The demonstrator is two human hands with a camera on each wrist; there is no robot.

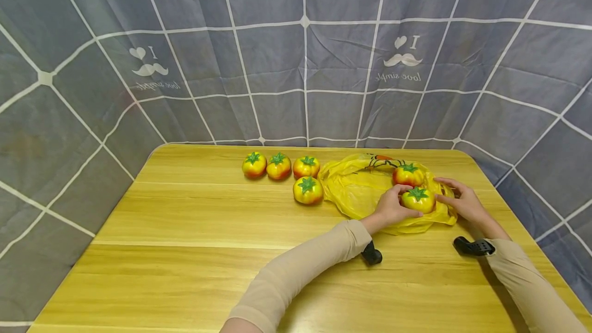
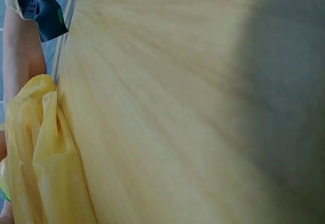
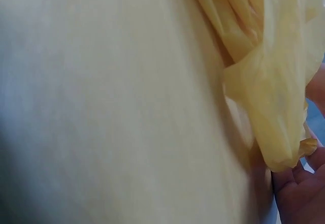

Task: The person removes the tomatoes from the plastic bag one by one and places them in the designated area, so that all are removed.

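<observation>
A yellow-and-red tomato (image 1: 418, 201) with a green star-shaped top is gripped by my left hand (image 1: 393, 206), its thumb on the near side and fingers behind. It sits over the mouth of a yellow plastic bag (image 1: 361, 194) spread on the table. At the bag's right rim, my right hand (image 1: 466, 203) holds the edge, its fingertips close to that tomato. Another tomato (image 1: 408, 174) lies in the bag just behind. In the right wrist view, bag folds (image 3: 274, 97) hang beside the right fingers (image 3: 304, 183), partly hiding them. The left wrist view shows mostly bag (image 2: 45, 153) and tabletop.
Left of the bag, three tomatoes stand in a back row: the left one (image 1: 254, 165), the middle one (image 1: 279, 166) and the right one (image 1: 306, 167). A fourth tomato (image 1: 308, 190) sits in front, against the bag. A grey checked curtain (image 1: 277, 66) surrounds the wooden table (image 1: 185, 251).
</observation>
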